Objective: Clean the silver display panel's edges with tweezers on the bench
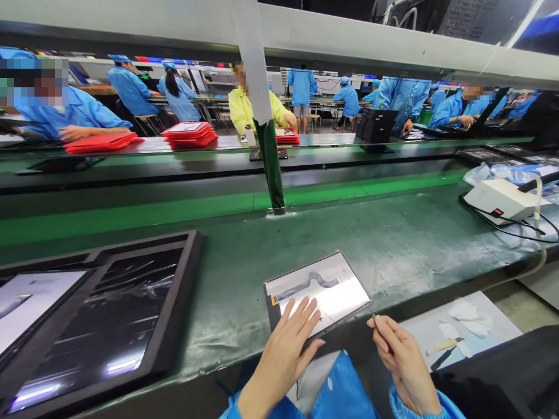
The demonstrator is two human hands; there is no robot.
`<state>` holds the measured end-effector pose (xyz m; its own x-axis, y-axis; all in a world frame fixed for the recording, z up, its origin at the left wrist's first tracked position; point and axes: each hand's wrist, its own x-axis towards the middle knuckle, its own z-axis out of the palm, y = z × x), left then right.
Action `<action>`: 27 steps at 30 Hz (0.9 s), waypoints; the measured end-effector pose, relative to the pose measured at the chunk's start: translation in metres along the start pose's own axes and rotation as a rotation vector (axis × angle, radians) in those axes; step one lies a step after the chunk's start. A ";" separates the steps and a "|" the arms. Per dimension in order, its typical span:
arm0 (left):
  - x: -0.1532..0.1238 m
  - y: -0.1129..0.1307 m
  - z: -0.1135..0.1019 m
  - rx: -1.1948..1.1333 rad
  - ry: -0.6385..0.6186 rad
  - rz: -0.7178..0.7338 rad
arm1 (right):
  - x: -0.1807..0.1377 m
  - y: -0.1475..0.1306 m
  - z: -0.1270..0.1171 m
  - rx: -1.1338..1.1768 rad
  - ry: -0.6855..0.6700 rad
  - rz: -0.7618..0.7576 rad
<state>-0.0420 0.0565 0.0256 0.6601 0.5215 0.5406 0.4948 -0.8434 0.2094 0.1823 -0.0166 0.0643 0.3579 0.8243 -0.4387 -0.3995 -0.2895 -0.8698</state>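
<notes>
A flat display panel (349,291) with a shiny silver back lies at the front edge of the green bench, turned slightly. A dark ribbon cable (301,285) shows on that back. My left hand (290,343) rests flat on the panel's near left part, fingers stretched out and partly hiding it. Beside the panel's right corner, my right hand (399,352) pinches a thin dark tool (373,314). Its tip is at or very near that corner; I cannot tell whether it touches. Most of the tool is hidden by the fingers.
A black foam tray (190,279) with panels stands left. A white device (502,201) with cables sits right. Below it, a white board (489,326) holds tools and wipes. A green post (273,169) rises behind the panel. Co-workers sit across the line near red stacks (190,135).
</notes>
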 end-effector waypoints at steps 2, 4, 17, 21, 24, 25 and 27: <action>0.000 0.000 0.000 0.004 0.006 0.001 | -0.001 -0.007 0.001 0.001 0.012 -0.004; 0.001 0.000 0.000 0.002 0.014 0.001 | -0.001 -0.011 0.000 0.004 0.016 -0.013; 0.001 0.001 0.000 -0.024 0.031 -0.020 | -0.001 -0.036 -0.003 0.043 0.083 -0.074; 0.001 0.001 0.001 -0.026 0.034 -0.018 | 0.000 -0.040 -0.007 0.070 0.095 -0.087; 0.001 0.001 0.001 -0.011 0.033 -0.008 | 0.001 -0.043 -0.010 0.083 0.093 -0.110; 0.001 0.001 0.001 -0.010 0.032 -0.008 | 0.002 -0.044 -0.010 0.084 0.097 -0.115; 0.001 0.001 0.000 -0.016 0.034 -0.016 | 0.002 -0.048 -0.011 0.088 0.112 -0.127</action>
<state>-0.0402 0.0561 0.0262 0.6326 0.5305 0.5642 0.4959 -0.8371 0.2310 0.2112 -0.0062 0.1024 0.4995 0.7909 -0.3535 -0.4159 -0.1390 -0.8987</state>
